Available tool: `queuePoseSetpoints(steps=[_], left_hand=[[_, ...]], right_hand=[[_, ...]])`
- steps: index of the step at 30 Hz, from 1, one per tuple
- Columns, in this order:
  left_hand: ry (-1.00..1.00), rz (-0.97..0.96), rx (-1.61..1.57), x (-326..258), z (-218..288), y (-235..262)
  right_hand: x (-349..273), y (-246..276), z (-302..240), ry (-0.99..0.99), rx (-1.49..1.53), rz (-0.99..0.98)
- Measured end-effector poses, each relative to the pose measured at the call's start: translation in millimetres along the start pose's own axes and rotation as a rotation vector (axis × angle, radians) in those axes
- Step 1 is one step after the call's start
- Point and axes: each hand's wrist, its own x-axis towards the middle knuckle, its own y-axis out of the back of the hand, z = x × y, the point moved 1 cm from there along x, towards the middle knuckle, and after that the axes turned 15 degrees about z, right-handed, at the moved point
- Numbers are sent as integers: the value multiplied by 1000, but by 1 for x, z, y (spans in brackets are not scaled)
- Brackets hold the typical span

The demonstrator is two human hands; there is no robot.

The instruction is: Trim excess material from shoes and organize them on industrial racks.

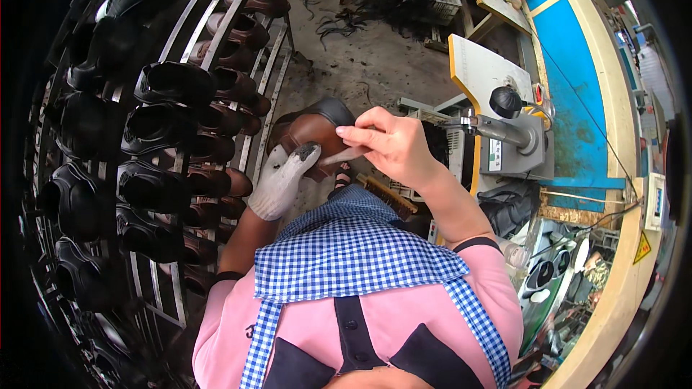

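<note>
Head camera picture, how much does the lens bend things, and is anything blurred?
Head view: rack rails bow strongly toward the dark rim; daylight is even; the brown shoe held by the gloved left hand is sharp, the tool under the right hand slightly smeared.

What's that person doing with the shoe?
A person in a pink shirt and blue checked apron is working on a brown shoe. The left hand, in a white glove with a dirty fingertip, holds the shoe up. The bare right hand pinches a small thin tool against the shoe. To the left stands a metal rack full of black and brown shoes. To the right is a grey machine with a black knob.
</note>
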Motion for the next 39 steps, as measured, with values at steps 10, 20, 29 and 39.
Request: queuePoseSetpoints(steps=[10,20,29,39], left_hand=[[124,-15,-219,-8,7,-1],[-638,-545,843,4,16,-31],[-533,-835,345,14,54,-5],[-429,321,-260,43,40,1]], right_hand=[[-16,1,61,-937,421,622],[-90,9,58,-1322,825,-109],[-95,1,36,-1269,1082,195],[-143,-21,52,-1597,990,-6]])
